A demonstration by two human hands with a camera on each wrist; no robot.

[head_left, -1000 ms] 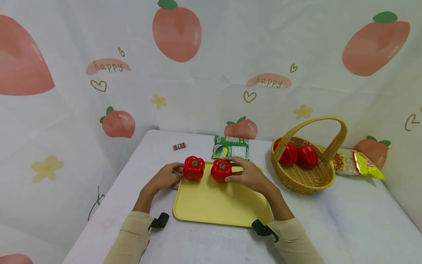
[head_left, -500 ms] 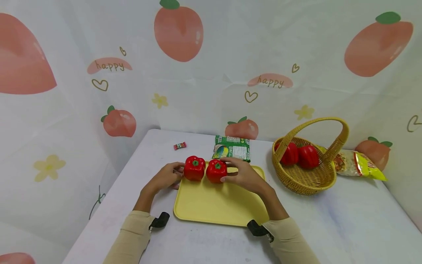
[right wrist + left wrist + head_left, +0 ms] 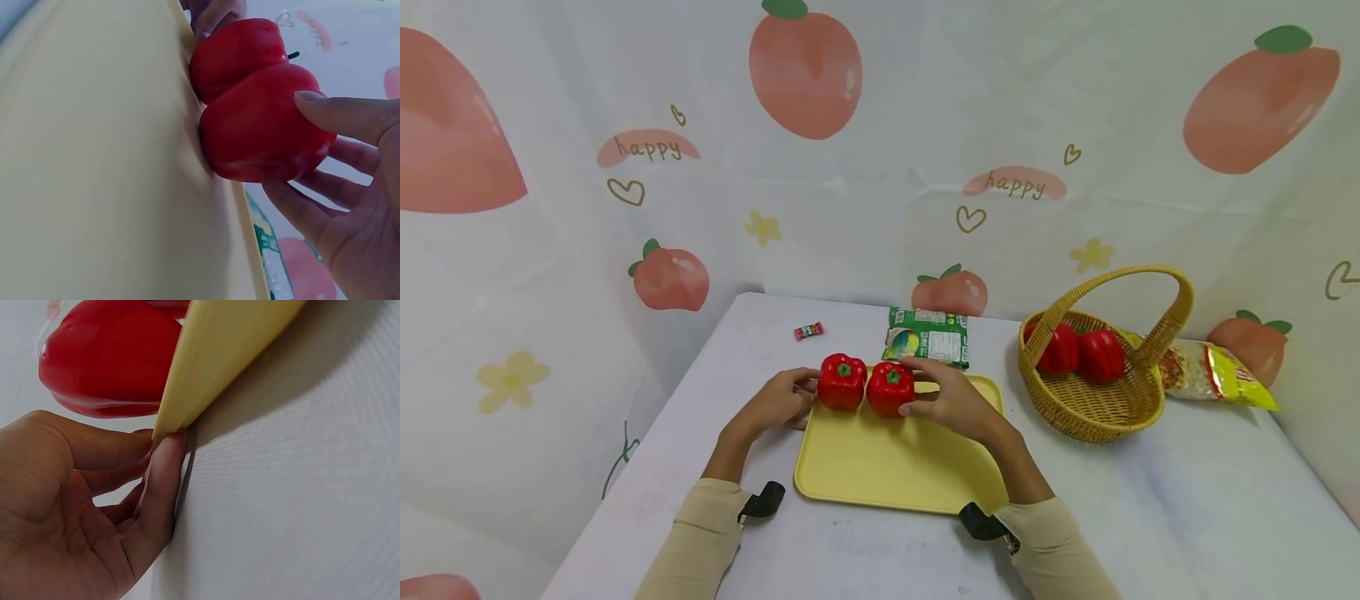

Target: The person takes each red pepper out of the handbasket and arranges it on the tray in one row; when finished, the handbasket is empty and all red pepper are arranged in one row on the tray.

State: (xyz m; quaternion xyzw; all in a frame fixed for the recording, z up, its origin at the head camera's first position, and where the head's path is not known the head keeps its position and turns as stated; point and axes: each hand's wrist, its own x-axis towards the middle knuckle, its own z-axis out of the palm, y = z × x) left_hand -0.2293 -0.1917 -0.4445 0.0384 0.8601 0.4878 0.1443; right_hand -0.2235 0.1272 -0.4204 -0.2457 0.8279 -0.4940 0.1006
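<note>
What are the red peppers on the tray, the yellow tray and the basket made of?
The red peppers look like smooth, glossy plastic, with bright highlights, though real skin can shine too.

The yellow tray seems hard plastic, smooth and fairly dull: even colour, raised rim.

The basket looks woven, slightly shiny, maybe wicker: crisscrossed strands show.

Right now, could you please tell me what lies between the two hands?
In the head view, a left red pepper and a right red pepper stand on the yellow tray.
</note>
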